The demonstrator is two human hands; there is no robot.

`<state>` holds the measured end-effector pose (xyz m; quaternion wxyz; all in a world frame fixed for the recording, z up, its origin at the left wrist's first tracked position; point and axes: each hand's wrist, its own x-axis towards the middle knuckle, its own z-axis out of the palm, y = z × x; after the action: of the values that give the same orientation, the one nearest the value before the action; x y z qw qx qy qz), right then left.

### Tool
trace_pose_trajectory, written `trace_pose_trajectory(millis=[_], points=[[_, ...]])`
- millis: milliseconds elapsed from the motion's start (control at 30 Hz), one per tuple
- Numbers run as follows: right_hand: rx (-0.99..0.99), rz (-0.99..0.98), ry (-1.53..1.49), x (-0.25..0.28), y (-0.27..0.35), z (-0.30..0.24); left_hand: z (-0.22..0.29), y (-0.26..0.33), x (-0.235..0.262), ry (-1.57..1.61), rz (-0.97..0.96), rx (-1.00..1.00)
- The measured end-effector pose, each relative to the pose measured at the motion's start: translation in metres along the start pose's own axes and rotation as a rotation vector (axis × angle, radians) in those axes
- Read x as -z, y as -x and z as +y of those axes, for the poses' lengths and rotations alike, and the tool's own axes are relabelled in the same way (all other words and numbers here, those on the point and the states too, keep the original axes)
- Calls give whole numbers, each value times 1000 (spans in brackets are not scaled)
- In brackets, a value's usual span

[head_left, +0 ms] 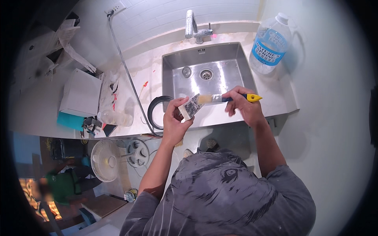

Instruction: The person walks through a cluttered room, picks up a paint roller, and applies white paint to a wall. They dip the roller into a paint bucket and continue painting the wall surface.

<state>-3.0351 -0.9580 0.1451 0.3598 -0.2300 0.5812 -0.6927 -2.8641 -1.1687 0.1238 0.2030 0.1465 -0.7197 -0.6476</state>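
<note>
My left hand (175,118) holds a small flat speckled block (191,106), grey and white, tilted up in front of me over the counter's front edge. My right hand (244,105) grips a paintbrush (224,98) with a blue and yellow handle. The brush's pale bristles rest on the top of the block. Both hands are raised just in front of the steel sink (236,59).
A tap (195,27) stands behind the sink. A large clear water bottle (271,43) with a blue label is at the right. A black coil (155,112), a cable (126,67), a white box (80,92) and clutter lie left. A fan (104,160) stands on the floor.
</note>
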Motion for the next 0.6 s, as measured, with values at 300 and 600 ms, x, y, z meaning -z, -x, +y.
trace_pose_trajectory(millis=[300, 600], points=[[-22, -86, 61, -24, 4, 10, -3, 16, 17, 76, 11, -41], [-102, -278, -154, -91, 8, 11, 14, 79, 68, 74, 84, 16]])
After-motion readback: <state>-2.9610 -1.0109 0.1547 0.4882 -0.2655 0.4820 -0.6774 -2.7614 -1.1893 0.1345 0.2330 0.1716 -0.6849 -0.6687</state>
